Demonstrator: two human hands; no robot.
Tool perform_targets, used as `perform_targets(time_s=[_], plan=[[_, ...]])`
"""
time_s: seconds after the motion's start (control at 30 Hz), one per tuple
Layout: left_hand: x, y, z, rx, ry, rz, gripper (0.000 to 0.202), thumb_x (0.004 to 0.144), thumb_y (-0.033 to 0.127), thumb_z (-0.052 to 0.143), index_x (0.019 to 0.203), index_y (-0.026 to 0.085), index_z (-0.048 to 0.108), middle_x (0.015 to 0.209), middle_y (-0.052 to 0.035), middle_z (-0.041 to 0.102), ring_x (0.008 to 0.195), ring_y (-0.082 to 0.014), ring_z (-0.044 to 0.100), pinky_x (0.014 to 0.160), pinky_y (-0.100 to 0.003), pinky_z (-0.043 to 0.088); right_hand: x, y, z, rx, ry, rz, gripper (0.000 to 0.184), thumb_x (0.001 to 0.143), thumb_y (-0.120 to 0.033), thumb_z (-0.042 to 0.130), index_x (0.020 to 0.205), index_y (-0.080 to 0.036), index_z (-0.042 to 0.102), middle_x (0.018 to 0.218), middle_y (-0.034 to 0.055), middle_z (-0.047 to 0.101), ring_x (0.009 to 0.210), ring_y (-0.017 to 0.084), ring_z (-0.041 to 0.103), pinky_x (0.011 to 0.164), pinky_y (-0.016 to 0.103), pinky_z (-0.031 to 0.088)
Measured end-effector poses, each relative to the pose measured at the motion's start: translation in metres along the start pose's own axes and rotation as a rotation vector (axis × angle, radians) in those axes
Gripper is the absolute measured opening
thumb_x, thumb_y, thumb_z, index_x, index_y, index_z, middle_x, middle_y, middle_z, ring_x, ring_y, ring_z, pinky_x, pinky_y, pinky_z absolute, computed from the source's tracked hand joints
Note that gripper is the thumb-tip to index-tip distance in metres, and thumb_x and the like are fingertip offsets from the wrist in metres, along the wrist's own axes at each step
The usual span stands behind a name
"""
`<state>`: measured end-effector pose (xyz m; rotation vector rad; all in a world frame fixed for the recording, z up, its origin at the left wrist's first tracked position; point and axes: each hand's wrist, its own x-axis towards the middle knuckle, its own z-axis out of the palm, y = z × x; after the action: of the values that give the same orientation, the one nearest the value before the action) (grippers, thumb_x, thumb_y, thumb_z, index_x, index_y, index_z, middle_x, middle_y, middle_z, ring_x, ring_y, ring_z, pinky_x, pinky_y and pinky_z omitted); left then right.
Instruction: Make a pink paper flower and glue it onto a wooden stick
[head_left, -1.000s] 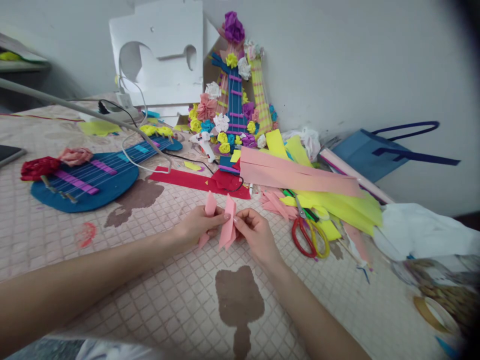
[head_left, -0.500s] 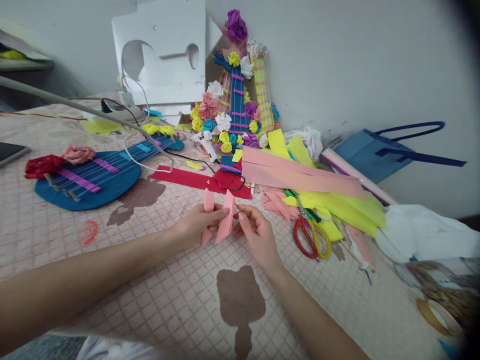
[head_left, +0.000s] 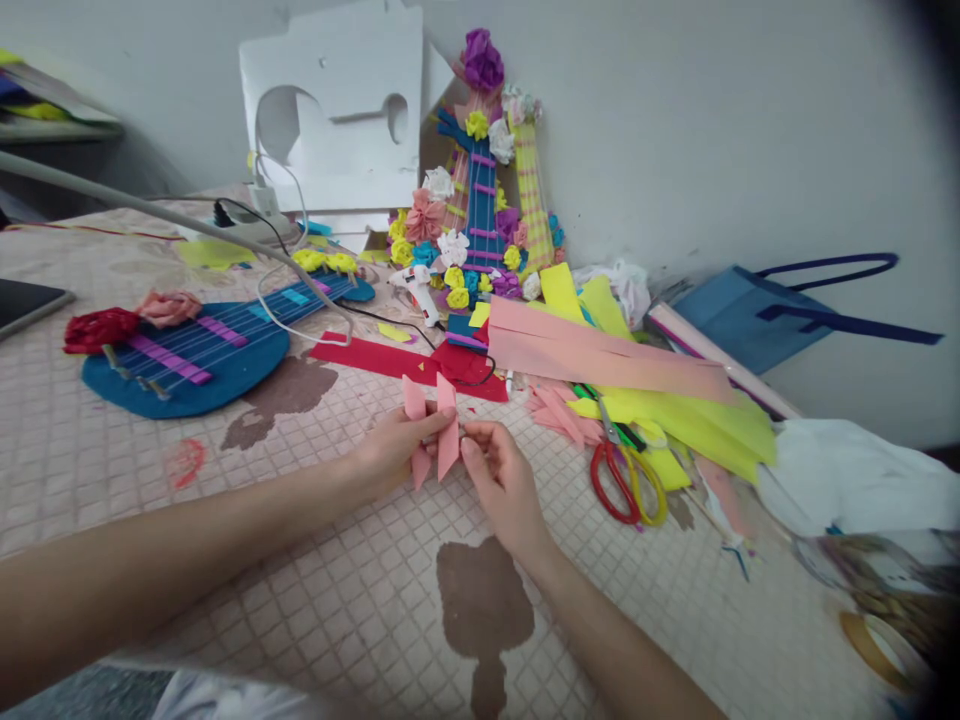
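My left hand (head_left: 401, 445) is closed on folded pink crepe paper (head_left: 448, 430), the thumb pressing on its front. Two pink panels stand upright from this grip, one on each side of the fingertips. My right hand (head_left: 499, 470) is beside the right panel with thumb and fingers pinched at its edge. What lies in that pinch is hidden or too small to make out. Behind the hands lies a red paper strip (head_left: 375, 362). Several cut pink strips (head_left: 559, 412) are heaped to the right, near scissors (head_left: 619, 480) with red and yellow handles.
A blue paper-covered guitar shape (head_left: 195, 365) lies at left, a cable looping over it. Behind the red strip sits a white glue gun (head_left: 418, 292). Flower-trimmed guitar shapes (head_left: 484, 210) lean on the wall. Pink sheets (head_left: 600, 352), yellow paper (head_left: 705, 430) and a tape roll (head_left: 881, 645) are right.
The right pink panel has turned and now stands more upright. My right hand has come slightly left with it. The whole view has shifted a little.
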<state>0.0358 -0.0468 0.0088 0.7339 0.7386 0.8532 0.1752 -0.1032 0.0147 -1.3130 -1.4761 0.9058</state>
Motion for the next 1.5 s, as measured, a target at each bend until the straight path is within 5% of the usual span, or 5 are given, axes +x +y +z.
perform_targets(time_s=[0.4,0.7,0.97,1.3,1.5], plan=[[0.000,-0.004,0.006,-0.123,0.004,-0.008,0.028,0.080,0.039,0.065,0.071,0.014,0.053,0.053,0.0044,0.046,0.045,-0.0060,0.045,0.043,-0.017,0.039,0.004,-0.003,-0.002,0.436,-0.071,0.251,0.024,0.078,-0.042,0.064,0.074,-0.020,0.054,0.057,-0.0054,0.049,0.047,0.007,0.039,0.040,0.020,0.024],[-0.004,-0.005,0.010,-0.122,-0.150,-0.166,0.022,0.080,0.032,0.057,0.093,0.015,0.064,0.106,-0.0111,0.062,0.073,-0.0209,0.064,0.048,-0.030,0.053,-0.001,-0.001,0.017,0.527,-0.111,0.471,0.025,0.069,-0.038,0.069,0.070,-0.020,0.052,0.045,-0.0079,0.047,0.036,0.005,0.034,0.033,0.018,0.014],[-0.008,-0.002,0.013,-0.147,-0.306,-0.165,0.057,0.078,0.069,0.045,0.096,0.017,0.061,0.114,-0.0121,0.059,0.078,-0.0246,0.065,0.049,-0.033,0.054,0.000,-0.003,0.017,0.495,-0.095,0.474,0.024,0.069,-0.036,0.067,0.067,-0.020,0.049,0.042,-0.0084,0.046,0.032,0.005,0.037,0.029,0.017,0.014],[-0.011,0.001,0.011,-0.114,-0.200,-0.120,0.019,0.087,0.038,0.055,0.095,0.020,0.054,0.107,-0.0068,0.061,0.066,-0.0207,0.065,0.040,-0.030,0.051,-0.003,-0.002,0.013,0.269,-0.250,0.275,0.022,0.082,-0.039,0.057,0.073,-0.021,0.050,0.053,-0.0064,0.050,0.037,0.006,0.041,0.034,0.018,0.028],[-0.002,0.014,0.009,-0.261,-0.038,-0.005,0.011,0.091,0.019,0.049,0.085,0.013,0.057,0.054,0.0071,0.038,0.047,-0.0047,0.046,0.056,-0.019,0.050,0.009,-0.003,-0.023,-0.084,-0.207,0.046,0.021,0.087,-0.038,0.050,0.077,-0.020,0.055,0.065,-0.0024,0.053,0.055,0.011,0.050,0.051,0.023,0.039]])
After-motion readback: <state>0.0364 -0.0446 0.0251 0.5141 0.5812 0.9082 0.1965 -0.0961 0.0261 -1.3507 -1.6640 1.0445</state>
